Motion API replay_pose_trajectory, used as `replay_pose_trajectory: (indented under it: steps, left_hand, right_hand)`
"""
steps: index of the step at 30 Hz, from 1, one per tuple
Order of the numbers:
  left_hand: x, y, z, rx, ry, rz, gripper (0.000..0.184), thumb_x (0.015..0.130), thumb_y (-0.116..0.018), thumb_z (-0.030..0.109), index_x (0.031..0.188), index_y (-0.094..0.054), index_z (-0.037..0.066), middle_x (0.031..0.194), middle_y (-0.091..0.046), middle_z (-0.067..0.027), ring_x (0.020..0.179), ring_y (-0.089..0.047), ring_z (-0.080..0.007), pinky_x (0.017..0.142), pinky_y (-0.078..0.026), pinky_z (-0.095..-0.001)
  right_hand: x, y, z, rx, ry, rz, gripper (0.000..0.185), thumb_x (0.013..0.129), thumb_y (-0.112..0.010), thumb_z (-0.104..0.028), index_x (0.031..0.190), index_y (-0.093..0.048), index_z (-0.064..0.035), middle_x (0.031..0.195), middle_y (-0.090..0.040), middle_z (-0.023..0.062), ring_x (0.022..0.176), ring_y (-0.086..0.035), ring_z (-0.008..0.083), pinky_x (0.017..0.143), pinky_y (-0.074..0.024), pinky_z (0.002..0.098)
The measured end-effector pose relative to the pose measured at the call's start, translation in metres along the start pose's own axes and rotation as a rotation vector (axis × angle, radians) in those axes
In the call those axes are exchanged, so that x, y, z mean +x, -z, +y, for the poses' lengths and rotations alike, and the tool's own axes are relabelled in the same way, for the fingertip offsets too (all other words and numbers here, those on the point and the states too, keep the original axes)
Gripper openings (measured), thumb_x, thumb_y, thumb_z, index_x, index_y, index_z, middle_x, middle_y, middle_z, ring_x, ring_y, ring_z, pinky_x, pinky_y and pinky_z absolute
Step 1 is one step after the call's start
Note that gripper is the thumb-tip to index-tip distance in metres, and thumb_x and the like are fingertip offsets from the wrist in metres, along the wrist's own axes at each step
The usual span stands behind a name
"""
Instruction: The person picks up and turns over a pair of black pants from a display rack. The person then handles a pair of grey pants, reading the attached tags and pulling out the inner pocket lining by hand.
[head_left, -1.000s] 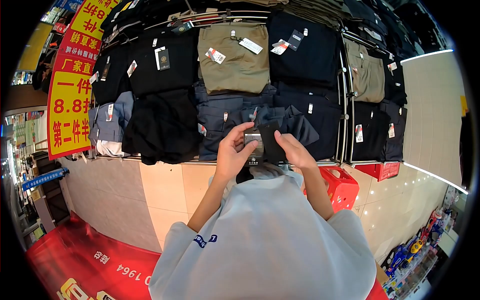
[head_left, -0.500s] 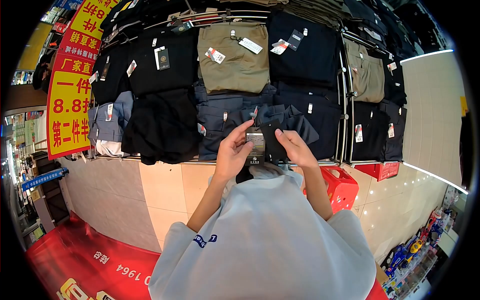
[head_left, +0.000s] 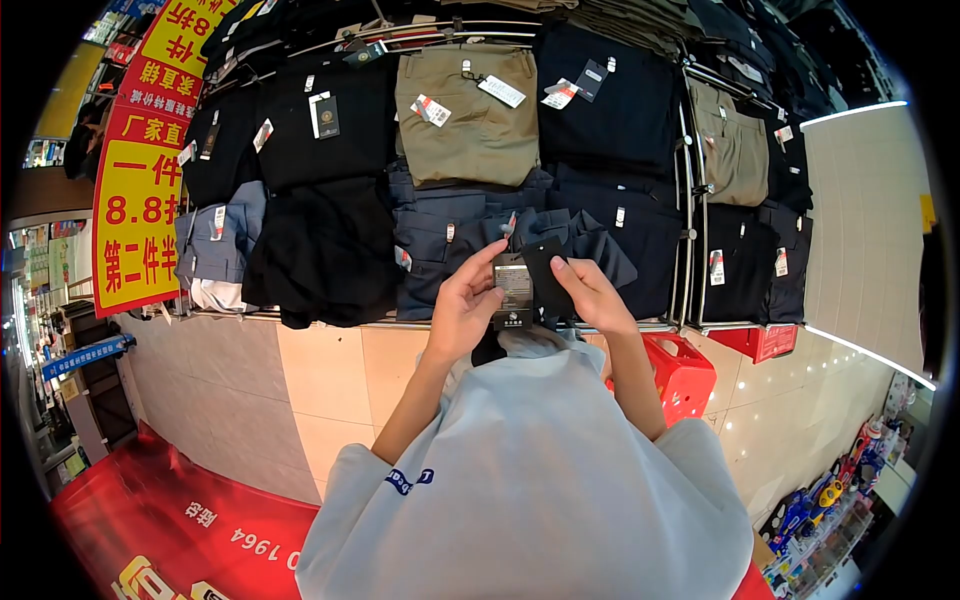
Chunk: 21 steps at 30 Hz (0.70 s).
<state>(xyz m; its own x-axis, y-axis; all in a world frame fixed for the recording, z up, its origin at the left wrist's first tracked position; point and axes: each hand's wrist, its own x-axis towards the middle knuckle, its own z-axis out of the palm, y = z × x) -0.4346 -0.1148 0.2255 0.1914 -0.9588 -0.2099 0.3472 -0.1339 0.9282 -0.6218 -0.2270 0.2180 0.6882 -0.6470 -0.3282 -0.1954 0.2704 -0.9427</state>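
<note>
My left hand (head_left: pixel 468 305) has its thumb on the edge of a dark hang tag (head_left: pixel 514 298) with a pale printed label, its index finger stretched upward. My right hand (head_left: pixel 595 296) pinches a second, plain black hang tag (head_left: pixel 548 275) between thumb and fingers, just beside the first. Both tags are in front of rumpled dark grey-blue trousers (head_left: pixel 580 235) on the lower shelf. A small red and white tag (head_left: pixel 511 224) shows near my left fingertip. Whether a string joins the two black tags I cannot tell.
Folded khaki trousers (head_left: pixel 468 140) and black trousers (head_left: pixel 330 130) lie on the metal rack (head_left: pixel 686 200). Below it at right stands a red plastic stool (head_left: pixel 680 375). A yellow and red sign (head_left: pixel 140 215) hangs at left; a red banner (head_left: pixel 180 500) covers the floor at lower left.
The two hang tags have shifted very slightly. Both hands keep almost the same position and grip.
</note>
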Motion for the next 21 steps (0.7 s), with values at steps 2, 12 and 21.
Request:
replay_pose_trajectory:
  steps: [2,12,21]
  left_hand:
    - [0.0,0.0,0.0,-0.006,-0.002,-0.003,0.064,0.086,-0.048,-0.02,0.147,-0.045,0.0,0.123,-0.066,-0.0116,0.111,-0.061,-0.0133,0.099,-0.046,-0.0262]
    - [0.0,0.004,0.0,-0.013,0.013,-0.007,0.068,0.085,-0.049,-0.022,0.148,-0.045,0.002,0.121,-0.066,-0.0117,0.111,-0.062,-0.0148,0.097,-0.048,-0.026]
    - [0.001,0.001,0.004,-0.021,0.013,0.02,0.067,0.084,-0.048,-0.02,0.148,-0.046,0.001,0.113,-0.067,-0.0077,0.102,-0.061,-0.0095,0.091,-0.047,-0.022]
  right_hand:
    - [0.0,-0.001,-0.002,0.01,-0.003,0.0,0.053,0.11,-0.045,-0.038,0.08,-0.06,0.0033,0.068,-0.051,-0.0056,0.066,-0.041,0.0041,0.056,-0.0344,0.0248]
    - [0.002,-0.002,-0.002,-0.034,0.011,-0.001,0.052,0.11,-0.045,-0.035,0.081,-0.059,0.0051,0.067,-0.051,-0.0047,0.066,-0.041,0.0049,0.057,-0.0354,0.0255]
    - [0.003,-0.003,0.002,-0.035,0.01,0.021,0.051,0.11,-0.046,-0.034,0.079,-0.058,0.0046,0.066,-0.049,-0.005,0.066,-0.04,0.0054,0.056,-0.0345,0.0265]
